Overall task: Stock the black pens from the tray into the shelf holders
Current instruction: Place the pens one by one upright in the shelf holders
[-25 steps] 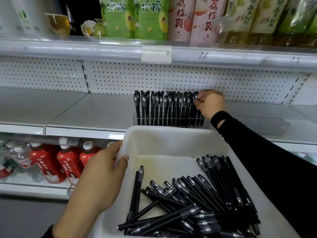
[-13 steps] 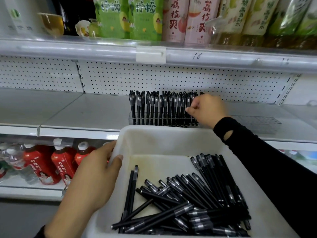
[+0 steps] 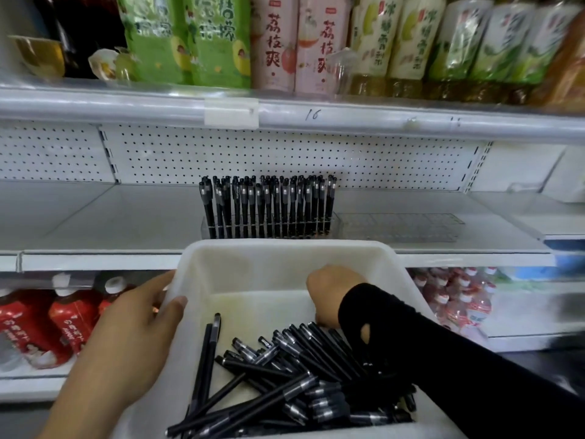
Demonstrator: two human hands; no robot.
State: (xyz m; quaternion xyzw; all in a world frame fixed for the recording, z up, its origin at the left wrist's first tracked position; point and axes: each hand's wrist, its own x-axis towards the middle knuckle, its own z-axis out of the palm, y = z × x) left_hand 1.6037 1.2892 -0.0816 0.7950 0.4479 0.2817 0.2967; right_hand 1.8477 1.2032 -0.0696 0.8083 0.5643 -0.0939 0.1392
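A white shelf (image 3: 110, 223) spans the far side. Near it sits a white tray (image 3: 285, 255), its left rim gripped by the left hand (image 3: 126, 337), thumb hooked over the edge. Loose black pens (image 3: 285, 369) lie heaped in the tray's near right part. A clear holder (image 3: 269, 231) on the shelf is packed with upright pens; a second clear holder (image 3: 399, 226) lies just right of it. The right hand (image 3: 329, 296) reaches into the tray at the pile's far end, fingers curled downward; whether they pinch a pen cannot be told.
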